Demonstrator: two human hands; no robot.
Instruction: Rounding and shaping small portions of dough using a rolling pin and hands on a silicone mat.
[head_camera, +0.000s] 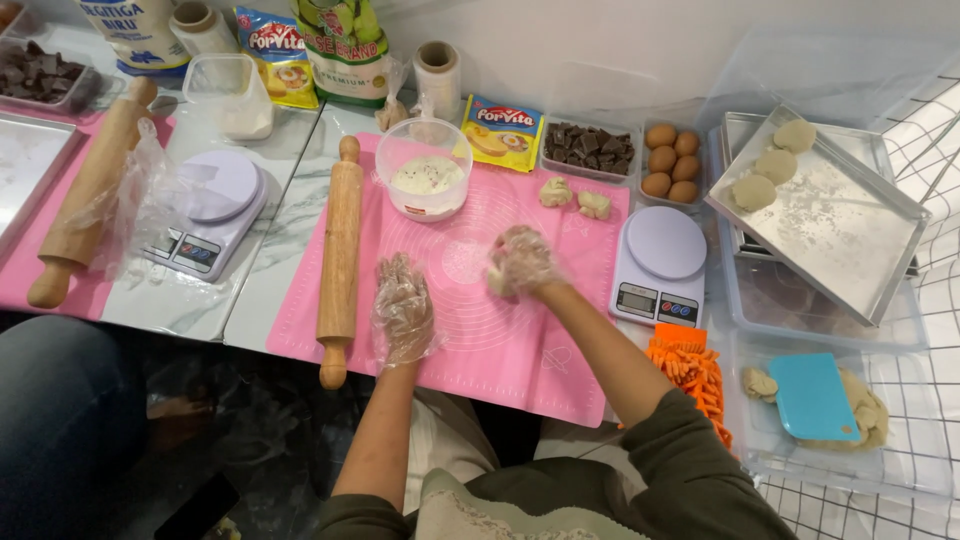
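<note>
Both my hands wear thin clear plastic gloves over a pink silicone baking mat (560, 330). My left hand (402, 308) lies flat and open on the mat, beside a wooden rolling pin (340, 255). My right hand (518, 262) is curled around a small lump of pale dough near the mat's middle. Two more dough lumps (575, 198) rest at the mat's far edge. A clear bowl of flour (424, 170) stands at the mat's far left.
A white kitchen scale (660, 262) sits right of the mat, with eggs (670, 160) and chopped chocolate (588, 148) behind. A metal tray (850, 240) holds three dough rounds. A tub with dough and a blue scraper (812, 396) is at the right. A second scale (210, 210) and rolling pin (92, 190) lie at the left.
</note>
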